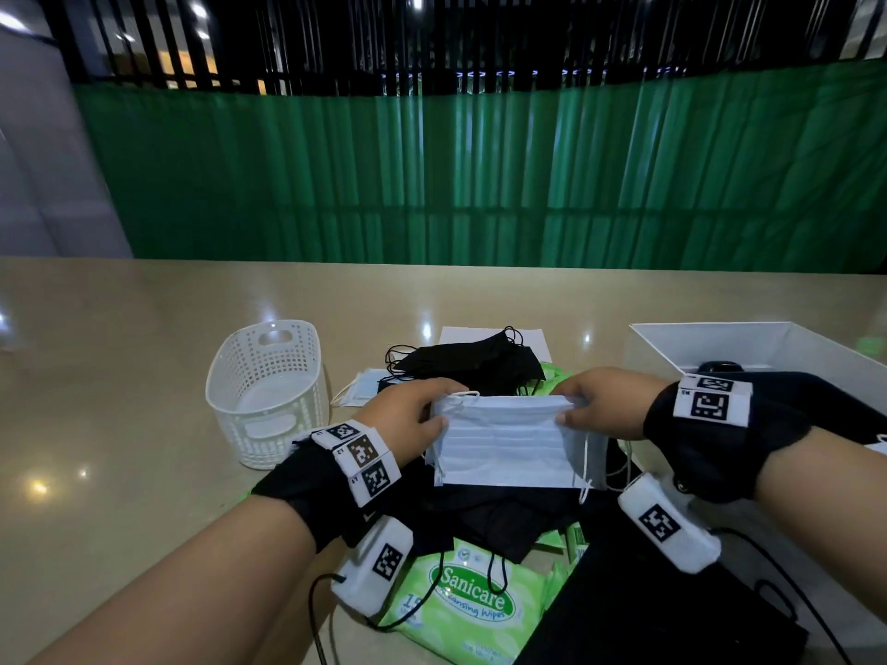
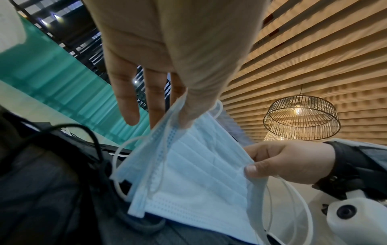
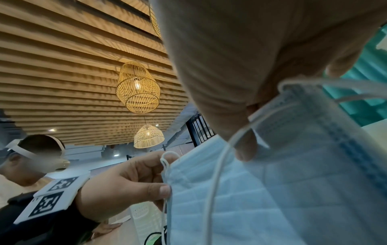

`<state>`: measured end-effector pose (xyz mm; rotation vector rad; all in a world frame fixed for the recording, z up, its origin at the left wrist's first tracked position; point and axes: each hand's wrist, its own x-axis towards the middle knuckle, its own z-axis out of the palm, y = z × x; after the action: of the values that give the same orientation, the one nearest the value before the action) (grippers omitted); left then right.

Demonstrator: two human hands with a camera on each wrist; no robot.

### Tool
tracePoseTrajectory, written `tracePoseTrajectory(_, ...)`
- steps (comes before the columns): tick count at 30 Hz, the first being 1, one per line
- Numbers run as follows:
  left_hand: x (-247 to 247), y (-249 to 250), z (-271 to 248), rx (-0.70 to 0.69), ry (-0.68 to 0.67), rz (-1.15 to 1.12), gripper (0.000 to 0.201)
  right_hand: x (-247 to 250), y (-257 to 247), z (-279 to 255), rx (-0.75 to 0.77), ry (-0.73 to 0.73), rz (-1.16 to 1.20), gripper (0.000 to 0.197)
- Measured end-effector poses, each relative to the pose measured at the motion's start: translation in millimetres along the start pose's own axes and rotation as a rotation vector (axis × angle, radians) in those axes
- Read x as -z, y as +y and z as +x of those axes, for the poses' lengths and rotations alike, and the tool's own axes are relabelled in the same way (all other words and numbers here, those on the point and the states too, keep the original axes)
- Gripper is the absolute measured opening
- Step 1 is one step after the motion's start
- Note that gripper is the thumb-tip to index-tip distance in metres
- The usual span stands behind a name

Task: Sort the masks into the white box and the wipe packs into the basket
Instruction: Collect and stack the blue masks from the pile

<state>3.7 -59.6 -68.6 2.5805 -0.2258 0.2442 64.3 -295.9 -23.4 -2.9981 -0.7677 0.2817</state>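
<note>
held above the pile: a thin stack of pale masks point(image 1: 511, 441), left hand point(image 1: 408, 424) and right hand point(image 1: 605, 400) pinching its short ends. probably light and floppy, loops easy to snag; best gripped at the edges, then carried right to the white box point(image 1: 768, 348).

We see a pleated, matt cloth mask stack point(image 1: 509, 443), a perforated white plastic basket point(image 1: 269, 391), a glossy film wipe pack point(image 1: 473, 602) — all on a polished, reflective table point(image 1: 144, 338).
</note>
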Motion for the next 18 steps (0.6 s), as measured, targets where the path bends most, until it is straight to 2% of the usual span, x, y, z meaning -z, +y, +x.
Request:
tracePoseTrajectory(2,2.2,-0.3,-0.2,0.022,0.015,0.002,0.041,1.7,0.3,1.1,0.021,0.063,0.034,0.018)
tracePoseTrajectory(4,2.3,-0.4,0.9,0.056,-0.028,0.011,0.045,0.6,-1.5,1.3,0.026,0.067,-0.001,0.029)
tracePoseTrajectory(6,0.0,0.7,2.2,0.077,-0.141,0.058,0.049,-2.7,-3.5,1.1,0.037,0.018,-0.062,0.03)
tracePoseTrajectory(7,-2.3,1.0,2.8,0.081,-0.193,0.092,0.044,-5.2,-4.4,1.0,0.04,-0.011,-0.088,0.029)
tracePoseTrajectory(9,-4.5,4.3,1.8,0.077,-0.223,0.149,0.022,-7.3,-6.5,-0.4,0.037,-0.045,-0.099,0.03)
tracePoseTrajectory(10,-4.0,5.2,1.3,0.075,-0.217,0.162,0.01,-6.8,-7.1,-1.3,0.036,-0.048,-0.088,0.032)
tracePoseTrajectory(11,-1.7,5.9,0.9,0.066,-0.207,0.164,0.006,-5.3,-7.8,-2.3,0.036,-0.041,-0.068,0.031)
tracePoseTrajectory(13,6.8,8.1,0.0,0.043,-0.171,0.16,0.022,1.7,-8.1,-5.5,0.044,-0.014,-0.012,0.027)
tracePoseTrajectory(18,47.6,24.7,-6.6,0.023,0.008,-0.088,0.014,36.7,-1.3,-28.4,0.075,0.095,0.177,0.02)
